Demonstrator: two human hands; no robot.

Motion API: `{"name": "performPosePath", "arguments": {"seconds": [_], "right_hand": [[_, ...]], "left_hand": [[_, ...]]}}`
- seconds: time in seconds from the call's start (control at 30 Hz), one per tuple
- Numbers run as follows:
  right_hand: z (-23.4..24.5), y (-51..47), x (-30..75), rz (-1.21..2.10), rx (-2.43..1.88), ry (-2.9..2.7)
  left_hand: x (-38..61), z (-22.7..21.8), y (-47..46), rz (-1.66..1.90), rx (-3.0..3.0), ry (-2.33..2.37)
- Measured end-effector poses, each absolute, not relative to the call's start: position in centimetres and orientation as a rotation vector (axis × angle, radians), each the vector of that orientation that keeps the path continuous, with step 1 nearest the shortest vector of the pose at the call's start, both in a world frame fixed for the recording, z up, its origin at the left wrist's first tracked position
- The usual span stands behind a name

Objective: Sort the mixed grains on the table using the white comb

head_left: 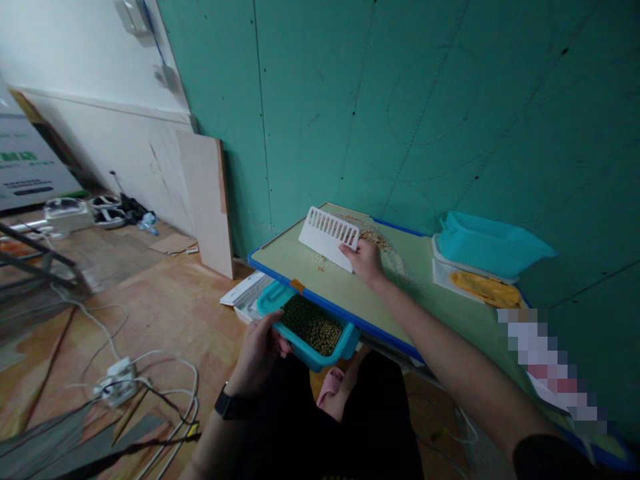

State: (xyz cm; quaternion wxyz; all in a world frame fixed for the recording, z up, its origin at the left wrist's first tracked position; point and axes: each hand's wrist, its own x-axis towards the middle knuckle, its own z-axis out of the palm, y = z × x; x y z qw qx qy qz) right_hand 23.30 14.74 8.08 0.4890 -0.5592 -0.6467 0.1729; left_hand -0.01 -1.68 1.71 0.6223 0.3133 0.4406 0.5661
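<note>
My right hand (366, 260) grips one end of a white slotted plastic scraper (325, 240), held tilted over the pale green tabletop (280, 257). Around and behind the scraper lie scattered beans and grains (373, 237), partly hidden by it and by my hand. My left hand (263, 340) is closed on the near left rim of a turquoise plastic basin (320, 360), just below the table's blue front edge. Inside the basin are dark green beans (300, 317) and tan beans (325, 335). An orange piece (297, 286) sits on the table edge above the basin.
A turquoise bin (495, 243) stands at the table's back right, with a yellow cloth (485, 288) before it. The green wall (320, 100) rises behind the table. A board (205, 200) leans at left. Cables and a power strip (117, 380) lie on the floor.
</note>
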Motion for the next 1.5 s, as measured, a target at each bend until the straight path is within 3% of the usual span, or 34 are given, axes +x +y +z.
{"name": "performPosePath", "arguments": {"seconds": [1.0, 1.5], "right_hand": [[8.0, 11.8, 21.2, 0.790, -1.125, -1.618], [10.2, 5.1, 22.2, 0.866, -1.065, -1.678]], "left_hand": [[0.0, 2.1, -1.6, 1.311, 0.676, 1.011], [-0.4, 1.6, -1.3, 1.295, 0.719, 0.993]]}}
